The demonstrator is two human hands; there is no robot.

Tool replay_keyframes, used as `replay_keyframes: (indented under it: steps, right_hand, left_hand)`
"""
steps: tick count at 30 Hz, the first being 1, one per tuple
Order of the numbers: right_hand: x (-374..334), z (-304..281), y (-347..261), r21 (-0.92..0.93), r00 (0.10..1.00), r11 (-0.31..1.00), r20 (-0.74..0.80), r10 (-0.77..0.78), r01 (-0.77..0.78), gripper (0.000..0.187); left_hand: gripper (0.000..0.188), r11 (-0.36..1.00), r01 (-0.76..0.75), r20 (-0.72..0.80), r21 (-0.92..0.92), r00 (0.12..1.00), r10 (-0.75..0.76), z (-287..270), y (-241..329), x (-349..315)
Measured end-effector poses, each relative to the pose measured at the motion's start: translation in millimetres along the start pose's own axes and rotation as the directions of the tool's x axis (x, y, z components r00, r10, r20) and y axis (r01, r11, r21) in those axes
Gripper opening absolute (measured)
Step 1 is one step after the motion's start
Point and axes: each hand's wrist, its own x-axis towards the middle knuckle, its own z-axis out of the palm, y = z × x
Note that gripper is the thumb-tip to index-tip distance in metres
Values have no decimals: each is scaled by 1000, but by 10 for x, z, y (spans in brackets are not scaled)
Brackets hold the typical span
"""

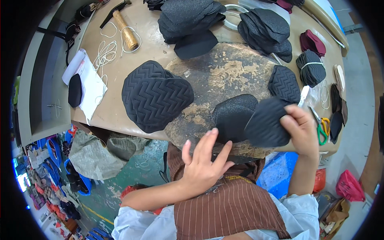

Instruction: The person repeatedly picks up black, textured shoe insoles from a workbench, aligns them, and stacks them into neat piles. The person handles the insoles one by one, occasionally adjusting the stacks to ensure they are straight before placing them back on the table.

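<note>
My right hand (pixel 301 127) pinches the edge of a black quilted fabric piece (pixel 267 123), which is a little blurred and overlaps a flat black piece (pixel 235 116) lying on the worn round board (pixel 196 120). With fingers spread, my left hand (pixel 206 164) rests at the near edge of that flat piece, its fingertips touching or just by it. Left of it, zigzag-quilted black pieces (pixel 160 102) lie in an overlapping pile. A smaller stack of quilted pieces (pixel 284 84) sits on the board's right side, just beyond my right hand.
Stacks of black speckled pieces (pixel 190 18) stand at the back. A wooden-handled hammer (pixel 125 30) and white cord (pixel 106 54) lie at the far left. Green-and-orange-handled scissors (pixel 322 130) lie at the right edge, near a tied bundle (pixel 311 68). A blue bin (pixel 276 172) is below the table.
</note>
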Motion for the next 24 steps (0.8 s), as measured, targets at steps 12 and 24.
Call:
replay_keyframes:
  steps: [12, 24]
  right_hand:
    - [192, 456, -124, 8, 985, 998, 163, 58, -60, 16]
    - [297, 619, 139, -196, 998, 980, 30, 46, -40, 15]
  left_hand:
    - [54, 999, -35, 21, 16, 999, 35, 21, -104, -98]
    - [56, 995, 86, 74, -48, 994, -82, 71, -159, -202]
